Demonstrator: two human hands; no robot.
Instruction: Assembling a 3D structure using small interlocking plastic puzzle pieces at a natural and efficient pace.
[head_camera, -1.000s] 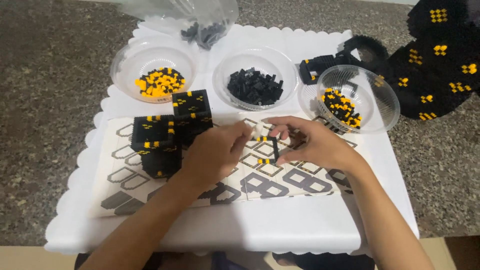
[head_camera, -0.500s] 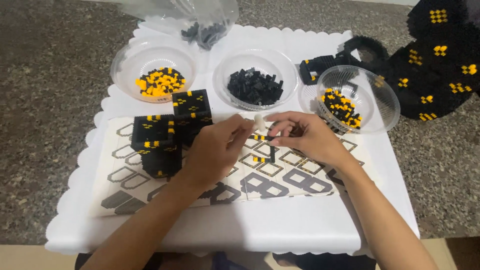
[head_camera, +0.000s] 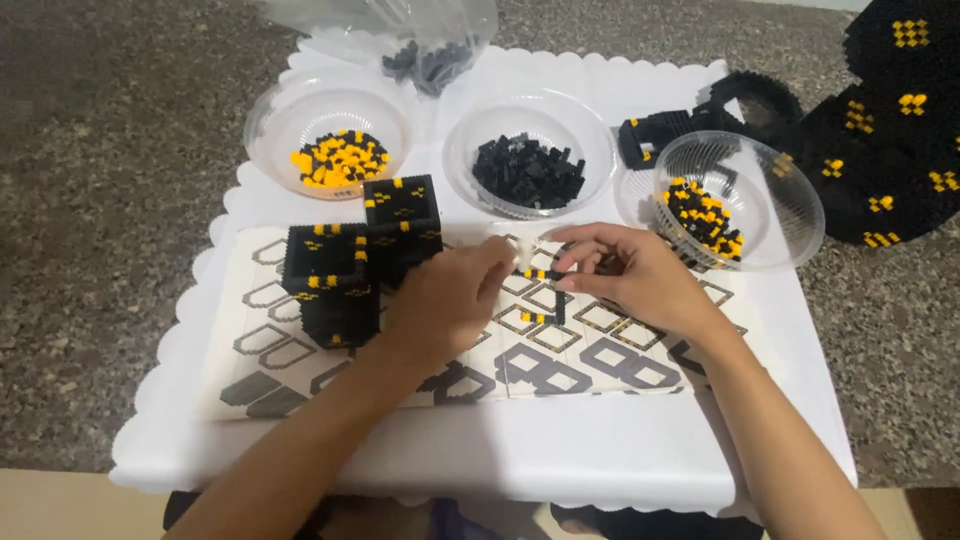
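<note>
My left hand (head_camera: 450, 305) and my right hand (head_camera: 635, 275) meet over a white sheet printed with grey hexagon outlines (head_camera: 600, 355). The left fingertips pinch a small pale piece (head_camera: 520, 256), and the right fingertips curl close beside it; I cannot tell whether they grip anything. Just below the fingertips a small black-and-yellow brick stub (head_camera: 548, 305) stands on the sheet. A black block structure with yellow studs (head_camera: 345, 265) stands on the sheet left of my left hand.
Three clear bowls line the back of the white scalloped tray (head_camera: 500, 450): yellow-and-black bricks (head_camera: 340, 160), black bricks (head_camera: 528, 172), mixed bricks (head_camera: 705, 215). A plastic bag of dark bricks (head_camera: 425, 45) lies behind. A large black-and-yellow brick model (head_camera: 890, 130) sits at right on the speckled counter.
Both hands have drifted slightly up and together. The right hand, earlier down at the black stub on the sheet, now sits higher with its fingertips against the left hand's.
</note>
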